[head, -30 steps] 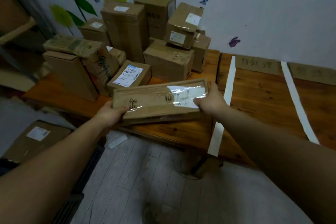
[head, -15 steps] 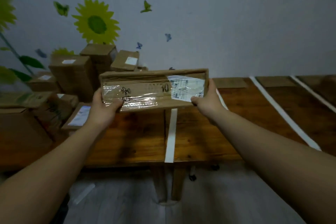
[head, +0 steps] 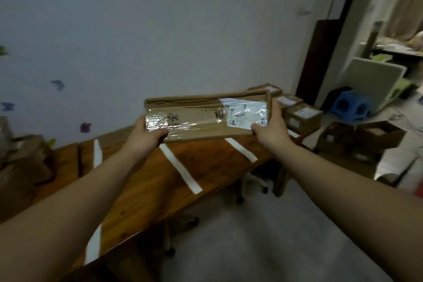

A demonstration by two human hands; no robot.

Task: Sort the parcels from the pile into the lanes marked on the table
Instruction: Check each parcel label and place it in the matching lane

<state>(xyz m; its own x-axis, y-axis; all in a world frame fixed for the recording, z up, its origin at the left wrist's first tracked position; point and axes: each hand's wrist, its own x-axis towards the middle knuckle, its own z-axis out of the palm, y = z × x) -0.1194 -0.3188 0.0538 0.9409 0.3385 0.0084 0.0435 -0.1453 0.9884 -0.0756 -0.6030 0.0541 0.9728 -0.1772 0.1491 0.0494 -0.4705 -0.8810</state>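
Slippage is the first risk: the long flat brown cardboard parcel (head: pixel 206 119) hangs in the air above the brown wooden table (head: pixel 146 185), carried only by its two short ends. The left hand (head: pixel 146 135) curls round one end, its thumb pressing on glossy clear tape, and the right hand (head: pixel 271 130) clamps the other end. The hands are a full parcel-length apart, so if the slick wrap slides under either one, that end could drop.

Misplacement looks likely too. Below and between the hands, white tape strips (head: pixel 180 169) divide the tabletop into lanes, and a parcel this long could end up lying across a strip rather than within one lane. Just beyond the right hand, small brown cardboard boxes (head: pixel 302 118) already sit on the table. Swinging the right-hand end outward could knock them.

A white printed shipping label (head: pixel 246 113) under the tape lies beside the right thumb, its print too small and blurred to read. Black marker handwriting (head: pixel 174 119) sits near the left thumb, illegible, with what looks like "10" (head: pixel 219 113) midway between the hands. No brand or lane name can be made out, and the labels on the far boxes are unreadable.
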